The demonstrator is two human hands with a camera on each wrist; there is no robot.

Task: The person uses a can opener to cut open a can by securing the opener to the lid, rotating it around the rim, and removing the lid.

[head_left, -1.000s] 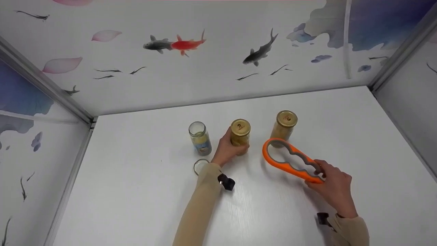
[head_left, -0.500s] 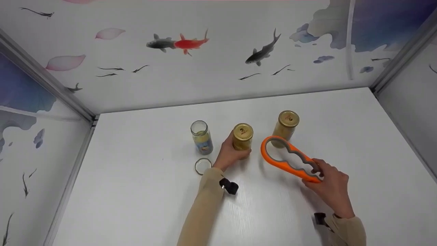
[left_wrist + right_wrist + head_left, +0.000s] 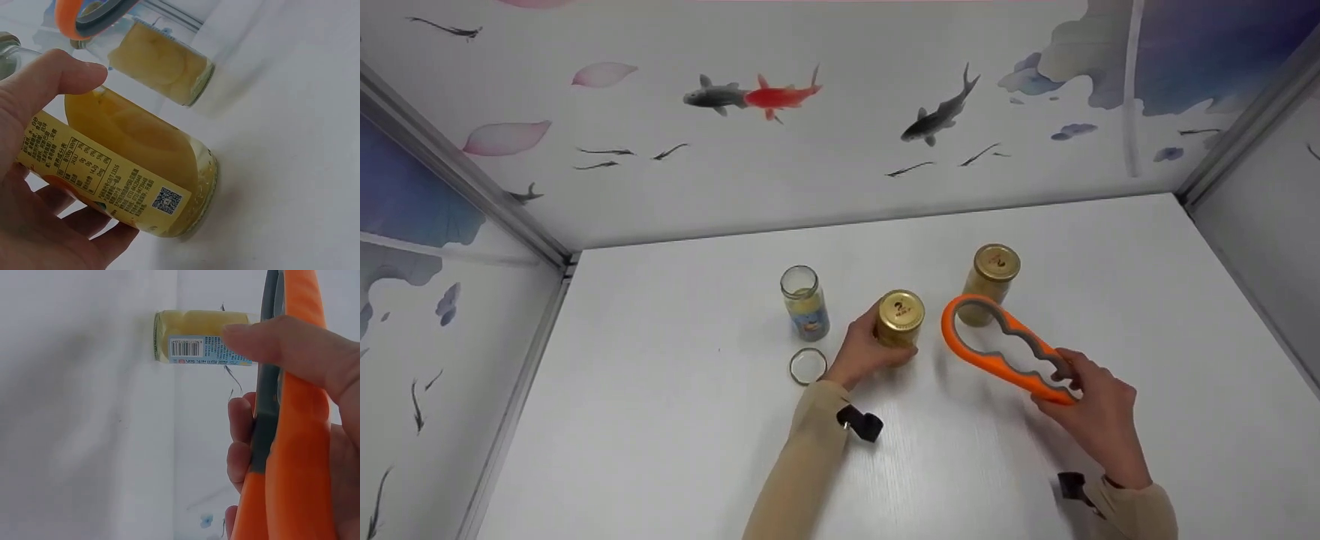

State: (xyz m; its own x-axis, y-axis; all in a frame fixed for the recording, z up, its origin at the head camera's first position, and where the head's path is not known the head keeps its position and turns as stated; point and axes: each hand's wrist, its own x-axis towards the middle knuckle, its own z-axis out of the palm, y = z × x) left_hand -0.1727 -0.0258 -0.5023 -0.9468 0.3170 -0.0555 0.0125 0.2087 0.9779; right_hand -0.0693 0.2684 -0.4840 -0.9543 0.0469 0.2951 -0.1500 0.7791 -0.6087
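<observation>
In the head view my left hand (image 3: 870,351) grips a glass jar with a gold lid (image 3: 901,310). The left wrist view shows that jar (image 3: 140,152) tilted in that picture, with a yellow printed label and pale orange fruit inside; thumb and fingers wrap round it. My right hand (image 3: 1099,409) holds an orange jar opener (image 3: 986,364) with a grey scalloped inner edge by one end. Its looped end hovers in front of a second gold-lidded jar (image 3: 996,264), which stands upright on the table. In the right wrist view fingers and thumb clasp the jar opener (image 3: 301,455).
An uncovered glass jar (image 3: 805,307) with a blue label stands left of the left hand. A loose round lid (image 3: 808,367) lies in front of it. The white table (image 3: 660,420) ends against printed wall panels (image 3: 840,172) at the back.
My left hand has drawn the gripped jar a little nearer and to the right. The loose lid shows fully now. My right hand with the jar opener has barely shifted.
</observation>
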